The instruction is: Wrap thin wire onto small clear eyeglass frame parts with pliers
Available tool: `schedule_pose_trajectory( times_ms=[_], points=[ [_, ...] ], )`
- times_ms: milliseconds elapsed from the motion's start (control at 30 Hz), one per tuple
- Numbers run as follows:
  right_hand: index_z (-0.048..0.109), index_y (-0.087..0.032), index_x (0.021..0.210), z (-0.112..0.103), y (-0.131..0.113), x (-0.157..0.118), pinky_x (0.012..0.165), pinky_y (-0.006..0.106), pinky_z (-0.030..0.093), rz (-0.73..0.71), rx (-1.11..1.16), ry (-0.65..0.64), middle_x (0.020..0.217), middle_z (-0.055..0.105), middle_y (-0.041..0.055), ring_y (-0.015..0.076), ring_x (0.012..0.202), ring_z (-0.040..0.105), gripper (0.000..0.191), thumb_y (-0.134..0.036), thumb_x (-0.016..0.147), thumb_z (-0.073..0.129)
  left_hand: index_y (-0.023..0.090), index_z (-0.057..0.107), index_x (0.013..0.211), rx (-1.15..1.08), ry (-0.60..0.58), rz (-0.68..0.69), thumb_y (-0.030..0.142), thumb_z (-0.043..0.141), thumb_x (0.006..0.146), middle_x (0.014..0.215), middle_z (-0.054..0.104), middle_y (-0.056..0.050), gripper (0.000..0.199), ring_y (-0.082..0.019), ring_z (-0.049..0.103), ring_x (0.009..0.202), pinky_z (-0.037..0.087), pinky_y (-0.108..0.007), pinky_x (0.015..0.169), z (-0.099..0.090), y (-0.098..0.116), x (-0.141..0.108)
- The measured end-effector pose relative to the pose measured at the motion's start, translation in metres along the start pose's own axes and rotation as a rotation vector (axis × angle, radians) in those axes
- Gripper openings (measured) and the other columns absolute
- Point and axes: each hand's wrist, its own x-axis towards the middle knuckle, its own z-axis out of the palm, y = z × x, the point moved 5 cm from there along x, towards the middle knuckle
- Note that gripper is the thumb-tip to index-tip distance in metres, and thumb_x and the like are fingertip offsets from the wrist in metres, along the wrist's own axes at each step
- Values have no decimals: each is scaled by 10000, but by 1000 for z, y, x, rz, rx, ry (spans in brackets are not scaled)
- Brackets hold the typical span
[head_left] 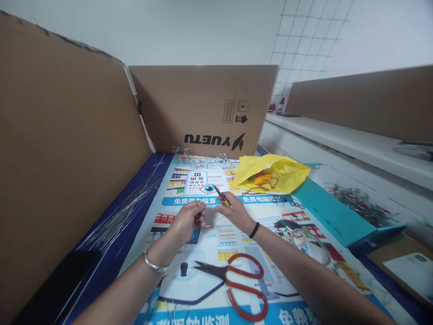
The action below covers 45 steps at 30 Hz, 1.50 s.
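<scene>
My right hand (235, 211) is closed around small pliers (223, 199) with yellow handles and a dark, narrow tip pointing up and left. Close beside it, my left hand (190, 220) is pinched shut, with thumb and fingertips together. Whatever sits between those fingertips is too fine to make out. A faint thin strand shows near the gap between the hands. Below them, scissors (227, 274) with red handles and dark blades lie on the printed sheet (203, 280), blades pointing left.
Cardboard panels (199, 108) stand at the back and left. Thin wires (125, 207) lie along the left edge, beside a black flat object (61, 289). To the right are a yellow bag (284, 174), a wire coil (311, 246) and a turquoise box (338, 216) beside tangled wire pieces (360, 205).
</scene>
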Motion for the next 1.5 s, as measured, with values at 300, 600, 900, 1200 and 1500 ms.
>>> schedule_pose_trajectory(
  times_ms=[300, 600, 900, 1200, 1500],
  points=[
    [537, -182, 906, -3, -6, -1, 686, 260, 409, -7, -37, 34, 818, 543, 18, 144, 755, 509, 236, -383, 783, 535, 140, 573, 698, 139, -229, -127, 287, 617, 676, 549, 444, 29, 154, -64, 400, 430, 377, -205, 413, 18, -6, -11],
    [588, -168, 887, -17, 5, 12, 719, 265, 415, -13, -19, -222, 841, 597, 23, 151, 788, 541, 273, -413, 807, 496, 148, 553, 721, 14, -201, -67, 247, 603, 685, 567, 444, 38, 116, -54, 389, 422, 391, -199, 414, 4, 2, -2],
    [636, -171, 863, -13, 16, 9, 643, 237, 401, -4, -122, -316, 784, 618, 12, 142, 726, 547, 284, -423, 755, 562, 155, 542, 715, -38, -196, -62, 212, 593, 656, 545, 442, 43, 96, -62, 404, 427, 359, -202, 415, -2, 7, 0],
    [646, -193, 736, -22, 1, 10, 514, 205, 303, 44, -391, -301, 615, 572, -15, 115, 583, 495, 319, -489, 756, 530, 153, 562, 723, 120, 11, 81, 342, 630, 664, 579, 477, 38, 210, -63, 414, 460, 340, -193, 430, -11, 13, 1],
    [647, -219, 738, -24, -6, 11, 516, 219, 282, 18, -538, -270, 662, 619, 1, 135, 619, 538, 291, -481, 768, 526, 141, 560, 777, 32, -54, 56, 357, 657, 665, 596, 450, 42, 262, -49, 387, 459, 315, -174, 411, -11, 9, 4]
  ],
)
